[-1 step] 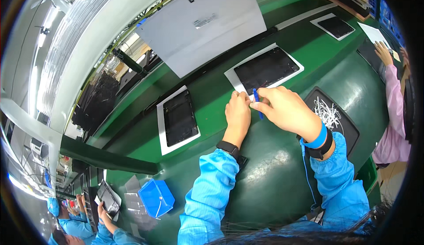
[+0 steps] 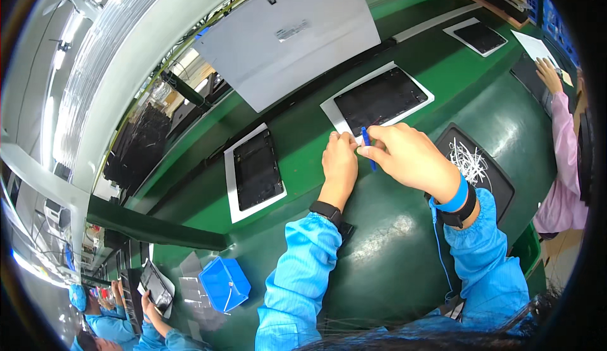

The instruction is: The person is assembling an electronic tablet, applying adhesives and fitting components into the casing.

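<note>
My right hand [image 2: 411, 156] is closed around a slim blue pen-like tool [image 2: 365, 133], which points up between thumb and fingers. Beside it, my left hand [image 2: 340, 166] has its fingers drawn together, and whatever they pinch is too small to make out. Both hands meet at the near edge of a flat black panel [image 2: 381, 98] lying on a white sheet [image 2: 334, 112]. A blue wrist strap [image 2: 456, 197] with a coiled cord circles my right wrist.
More black panels on white sheets lie left [image 2: 258, 167] and far right [image 2: 480, 37]. A black tray [image 2: 502, 193] holds white strips [image 2: 469, 162]. A blue bin [image 2: 224, 284] stands at left. A grey board [image 2: 291, 38] rises behind. Co-workers handle things at both sides.
</note>
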The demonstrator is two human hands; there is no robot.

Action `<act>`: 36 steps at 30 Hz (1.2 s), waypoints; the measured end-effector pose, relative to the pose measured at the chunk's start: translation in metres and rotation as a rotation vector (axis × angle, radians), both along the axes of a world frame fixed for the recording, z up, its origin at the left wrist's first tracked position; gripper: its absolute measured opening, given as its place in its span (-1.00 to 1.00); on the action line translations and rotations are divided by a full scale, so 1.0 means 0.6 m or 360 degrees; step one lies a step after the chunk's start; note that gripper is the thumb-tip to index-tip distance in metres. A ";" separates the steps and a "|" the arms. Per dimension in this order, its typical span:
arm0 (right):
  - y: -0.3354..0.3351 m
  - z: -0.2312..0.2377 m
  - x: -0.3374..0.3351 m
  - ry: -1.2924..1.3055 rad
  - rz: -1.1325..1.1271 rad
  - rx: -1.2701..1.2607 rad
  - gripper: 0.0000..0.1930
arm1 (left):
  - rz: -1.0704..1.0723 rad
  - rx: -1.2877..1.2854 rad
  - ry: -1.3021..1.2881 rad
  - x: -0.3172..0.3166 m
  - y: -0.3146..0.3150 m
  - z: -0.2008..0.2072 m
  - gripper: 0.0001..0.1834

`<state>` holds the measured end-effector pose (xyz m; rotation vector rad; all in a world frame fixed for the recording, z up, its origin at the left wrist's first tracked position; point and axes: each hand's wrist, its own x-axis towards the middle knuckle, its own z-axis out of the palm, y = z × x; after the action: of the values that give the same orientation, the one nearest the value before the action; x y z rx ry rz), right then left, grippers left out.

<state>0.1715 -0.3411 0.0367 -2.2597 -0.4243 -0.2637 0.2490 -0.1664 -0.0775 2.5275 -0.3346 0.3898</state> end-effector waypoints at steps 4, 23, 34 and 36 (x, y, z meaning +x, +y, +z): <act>-0.015 0.010 0.006 -0.0043 0.0002 0.0015 -0.74 | 0.0055 -0.0281 -0.0173 0.015 0.003 -0.046 -0.87; 0.002 0.044 -0.003 -0.0112 -0.0044 0.1293 -0.75 | 0.0338 -0.2389 0.1144 -0.288 0.114 0.076 -0.57; 0.150 -0.066 -0.043 0.0699 0.0654 0.0714 -0.77 | -0.0001 -0.3003 0.2100 -0.633 0.092 0.077 -0.34; 0.163 -0.077 -0.054 0.0650 0.0676 0.0645 -0.82 | -0.0305 -0.2551 0.2204 -0.637 0.094 0.092 -0.45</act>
<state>0.1389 -0.2436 -0.0095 -1.7175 -0.5591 0.3034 -0.1334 -0.1098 -0.0224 0.7354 0.2513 -0.8569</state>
